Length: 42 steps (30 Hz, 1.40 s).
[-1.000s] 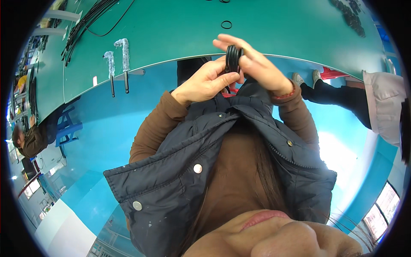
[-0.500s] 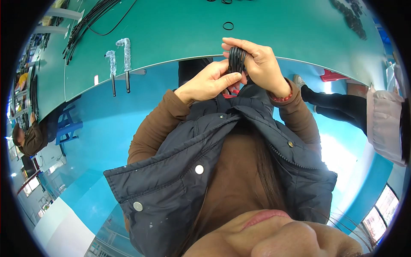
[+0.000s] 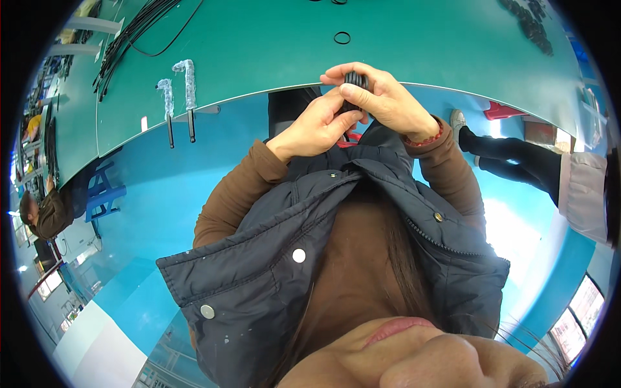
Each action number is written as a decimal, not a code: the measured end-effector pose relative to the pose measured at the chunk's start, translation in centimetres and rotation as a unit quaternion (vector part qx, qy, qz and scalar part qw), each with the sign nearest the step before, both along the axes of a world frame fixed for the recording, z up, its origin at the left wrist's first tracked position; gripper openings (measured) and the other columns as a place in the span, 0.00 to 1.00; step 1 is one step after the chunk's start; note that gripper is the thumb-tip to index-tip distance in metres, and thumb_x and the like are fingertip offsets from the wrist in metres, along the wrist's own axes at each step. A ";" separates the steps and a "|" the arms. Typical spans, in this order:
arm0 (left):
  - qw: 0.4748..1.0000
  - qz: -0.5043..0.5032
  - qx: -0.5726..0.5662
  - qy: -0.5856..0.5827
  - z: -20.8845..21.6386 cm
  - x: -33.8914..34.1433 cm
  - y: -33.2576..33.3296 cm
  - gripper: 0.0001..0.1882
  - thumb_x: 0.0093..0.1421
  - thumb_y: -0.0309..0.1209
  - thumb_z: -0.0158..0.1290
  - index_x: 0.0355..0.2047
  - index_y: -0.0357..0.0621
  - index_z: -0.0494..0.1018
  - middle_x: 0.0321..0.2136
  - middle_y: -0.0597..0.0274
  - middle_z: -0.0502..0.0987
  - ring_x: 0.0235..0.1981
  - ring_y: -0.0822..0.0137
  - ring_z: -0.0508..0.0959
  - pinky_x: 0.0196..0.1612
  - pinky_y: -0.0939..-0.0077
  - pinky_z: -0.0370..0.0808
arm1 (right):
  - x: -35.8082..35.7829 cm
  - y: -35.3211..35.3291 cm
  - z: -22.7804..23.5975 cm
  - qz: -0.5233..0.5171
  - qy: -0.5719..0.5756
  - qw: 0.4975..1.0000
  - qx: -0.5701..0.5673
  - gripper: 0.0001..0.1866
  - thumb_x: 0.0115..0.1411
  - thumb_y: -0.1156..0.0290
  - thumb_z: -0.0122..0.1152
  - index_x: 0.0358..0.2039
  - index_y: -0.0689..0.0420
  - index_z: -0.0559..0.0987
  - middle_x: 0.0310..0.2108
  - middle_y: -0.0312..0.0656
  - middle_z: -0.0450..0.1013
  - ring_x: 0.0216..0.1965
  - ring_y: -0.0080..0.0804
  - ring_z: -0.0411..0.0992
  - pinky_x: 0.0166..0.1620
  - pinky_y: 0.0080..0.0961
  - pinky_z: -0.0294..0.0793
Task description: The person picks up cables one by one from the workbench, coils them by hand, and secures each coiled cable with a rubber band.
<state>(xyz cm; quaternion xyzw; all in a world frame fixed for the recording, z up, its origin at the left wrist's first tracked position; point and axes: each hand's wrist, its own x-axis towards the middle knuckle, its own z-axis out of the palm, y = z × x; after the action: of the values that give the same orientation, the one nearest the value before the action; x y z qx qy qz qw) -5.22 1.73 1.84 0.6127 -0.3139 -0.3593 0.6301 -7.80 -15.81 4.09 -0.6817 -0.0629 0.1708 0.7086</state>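
Just beyond the table's near edge, a small coiled bundle of black cable (image 3: 353, 79) is held between my two hands. My left hand (image 3: 313, 127) grips its lower end, with the thumb pressed toward it. My right hand (image 3: 390, 100) closes round the upper part, its thumb lying across the coil and its fingers wrapping the far side. Much of the coil is covered by the fingers. On the green table (image 3: 259, 45) ahead lies a thin black ring (image 3: 342, 37).
Two film-wrapped metal rods, a longer one (image 3: 189, 90) and a shorter one (image 3: 166, 103), jut over the table edge at left. Long black cables (image 3: 126, 45) lie at far left, coiled bundles (image 3: 530, 26) at far right. A co-worker (image 3: 52, 210) is at left, another person (image 3: 576, 187) at right.
My right thumb has come over onto the coil, and my right hand has turned around it. The coil shows less now. My left hand keeps its grip nearly in place.
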 end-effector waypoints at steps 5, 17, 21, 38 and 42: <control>1.000 0.001 0.021 -0.015 -0.1 -0.3 0.2 0.09 0.65 0.28 0.43 0.33 0.34 0.69 0.27 0.63 0.72 0.28 0.74 0.70 0.33 0.80 0.70 | -0.2 0.3 -1.4 0.006 -0.019 1.000 -0.019 0.18 0.63 0.68 0.52 0.51 0.64 0.68 0.48 0.47 0.72 0.48 0.29 0.70 0.51 0.25 0.70; 0.998 -0.035 0.040 -0.018 -1.2 0.4 1.0 0.10 0.65 0.31 0.44 0.36 0.35 0.70 0.28 0.65 0.71 0.29 0.74 0.69 0.33 0.80 0.70 | 0.3 0.0 -1.9 0.064 -0.054 0.996 0.010 0.16 0.64 0.66 0.51 0.46 0.63 0.68 0.47 0.49 0.72 0.50 0.32 0.69 0.54 0.28 0.67; 0.999 -0.033 0.037 0.015 -0.7 0.3 1.0 0.10 0.65 0.31 0.46 0.38 0.35 0.71 0.31 0.64 0.73 0.32 0.74 0.73 0.36 0.79 0.72 | -0.2 0.6 -2.4 0.022 -0.055 0.998 -0.007 0.15 0.65 0.65 0.50 0.45 0.62 0.68 0.45 0.47 0.73 0.47 0.29 0.70 0.52 0.27 0.69; 0.988 -0.036 -0.010 0.149 0.1 0.8 0.7 0.12 0.65 0.33 0.47 0.38 0.34 0.72 0.34 0.59 0.76 0.36 0.69 0.76 0.44 0.74 0.74 | 0.3 0.0 -1.7 -0.141 -0.400 0.866 -0.265 0.19 0.50 0.84 0.54 0.43 0.59 0.78 0.33 0.48 0.77 0.32 0.40 0.77 0.35 0.25 0.76; 0.990 -0.048 -0.013 0.133 -0.2 1.0 0.6 0.13 0.65 0.34 0.46 0.37 0.34 0.72 0.33 0.59 0.76 0.36 0.69 0.76 0.43 0.74 0.74 | 0.2 -0.1 -2.0 -0.139 -0.382 0.876 -0.262 0.20 0.48 0.86 0.52 0.44 0.59 0.77 0.34 0.48 0.76 0.32 0.41 0.76 0.35 0.26 0.76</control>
<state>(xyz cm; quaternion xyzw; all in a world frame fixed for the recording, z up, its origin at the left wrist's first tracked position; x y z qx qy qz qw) -4.25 2.31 1.60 0.5354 -0.2615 -0.4633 0.6560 -7.61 -15.88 2.10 -0.8562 -0.1861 -0.1926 0.4418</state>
